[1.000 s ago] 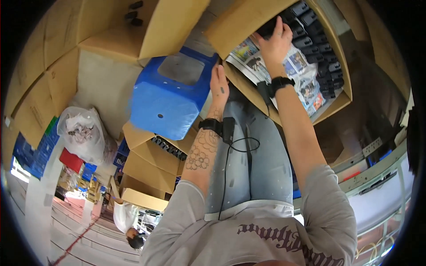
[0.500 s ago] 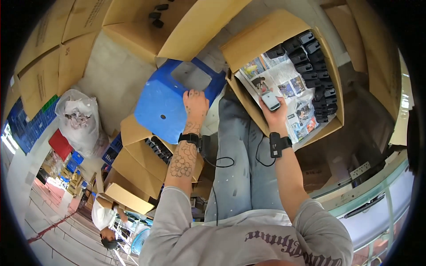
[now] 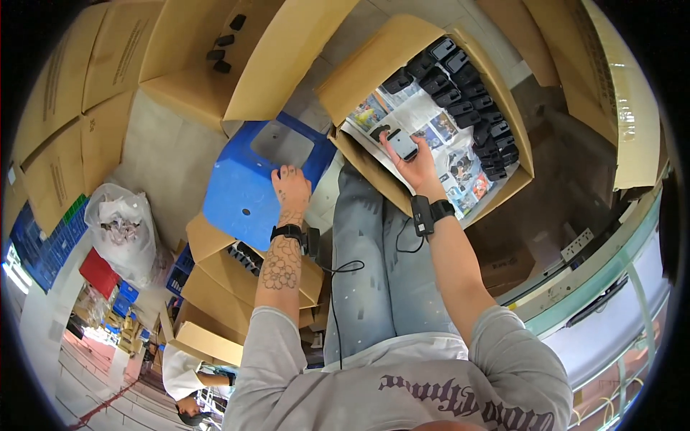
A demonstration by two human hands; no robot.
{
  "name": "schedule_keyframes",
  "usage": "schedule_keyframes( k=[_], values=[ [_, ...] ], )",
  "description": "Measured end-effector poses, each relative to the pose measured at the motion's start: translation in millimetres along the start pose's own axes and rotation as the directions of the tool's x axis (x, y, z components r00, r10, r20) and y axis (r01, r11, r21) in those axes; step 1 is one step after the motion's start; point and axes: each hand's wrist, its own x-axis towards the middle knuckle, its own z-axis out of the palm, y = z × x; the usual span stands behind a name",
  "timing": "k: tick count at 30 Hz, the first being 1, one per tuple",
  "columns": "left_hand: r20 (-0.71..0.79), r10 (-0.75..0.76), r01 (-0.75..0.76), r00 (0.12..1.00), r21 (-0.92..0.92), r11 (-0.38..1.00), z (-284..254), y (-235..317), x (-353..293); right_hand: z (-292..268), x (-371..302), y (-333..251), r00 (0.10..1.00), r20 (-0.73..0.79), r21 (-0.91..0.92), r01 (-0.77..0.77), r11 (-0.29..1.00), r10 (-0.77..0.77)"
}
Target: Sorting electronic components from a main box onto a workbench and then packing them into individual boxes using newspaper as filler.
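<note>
In my right hand (image 3: 417,161) is a small rectangular plastic part (image 3: 402,144), grey-faced with a black end, held by its sides between thumb and fingers. It is over an open cardboard box (image 3: 519,161) lined with printed newspaper sheets (image 3: 431,126). Black plastic parts (image 3: 467,115) stand packed in rows along that box's far and right sides. My left hand (image 3: 292,188) lies on a blue plastic stool (image 3: 237,188), its fingers curled at the edge of the frame around the stool's opening. Black bands with small boxes and cables circle both wrists.
A taller open carton (image 3: 187,65) beyond the stool holds a few black pieces. Further boxes (image 3: 215,287) with black parts stand at my left, near a clear bag (image 3: 122,230). Stacked cartons (image 3: 108,65) line the far left. Another person (image 3: 183,373) is at lower left.
The whole view has shifted, so the boxes and stool appear further left. The right hand still holds the grey-faced part over the newspaper; the left hand stays on the stool.
</note>
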Motion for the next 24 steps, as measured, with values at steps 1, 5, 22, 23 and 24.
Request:
schedule_keyframes(
  k=[1,5,22,23,24],
  values=[
    [0.013,0.008,-0.008,1.000,0.004,1.000,0.8,0.3,-0.2,-5.0,3.9,-12.6,0.970,0.179,-0.006,-0.164,0.986,0.162],
    [-0.004,0.047,-0.047,0.999,0.036,0.998,11.7,9.9,-16.0,23.8,7.3,7.3,0.989,-0.057,-0.134,0.131,0.982,-0.139],
    [-0.240,0.051,-0.200,0.969,-0.656,0.728,-18.8,-1.3,-39.7,34.5,109.5,67.4,0.678,-0.050,-0.446,0.642,0.624,-0.733],
    [-0.235,0.061,-0.205,0.970,-0.656,0.726,-19.4,-9.9,-44.0,31.5,120.6,69.5,0.613,-0.030,-0.378,0.724,0.577,-0.789],
    [-0.310,-0.108,-0.112,0.944,-0.611,0.784,-17.1,-21.3,-54.5,31.3,126.8,71.0,0.610,-0.038,-0.380,0.724,0.576,-0.792]
  ],
)
